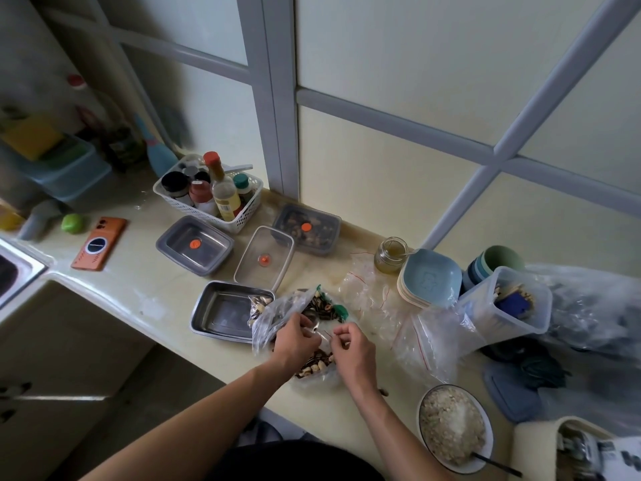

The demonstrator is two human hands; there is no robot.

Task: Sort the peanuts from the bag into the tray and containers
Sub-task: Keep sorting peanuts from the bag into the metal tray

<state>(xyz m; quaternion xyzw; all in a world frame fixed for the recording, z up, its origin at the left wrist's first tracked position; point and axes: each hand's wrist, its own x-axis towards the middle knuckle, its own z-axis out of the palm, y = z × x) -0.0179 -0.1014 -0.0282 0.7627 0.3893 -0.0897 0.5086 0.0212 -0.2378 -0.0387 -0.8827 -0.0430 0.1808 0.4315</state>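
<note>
A clear plastic bag (267, 319) of mixed peanuts and striped seeds lies on the counter beside a steel tray (222, 312). My left hand (295, 336) grips the bag's mouth, and a metal spoon (314, 322) shows just past its fingers. My right hand (350, 348) pinches the bag's other edge close by. Behind the tray lie a clear lid (263, 260), a lidded steel container (194, 244) and a lidded dark container (307, 229) with dark contents.
A white basket (242, 216) of bottles stands at the back. Empty zip bags (374, 296), stacked blue dishes (430, 281), a glass jar (390, 255) and a clear tub (508, 302) sit to the right. A bowl of rice (454, 428) is near the front edge; an orange phone (99, 243) lies left.
</note>
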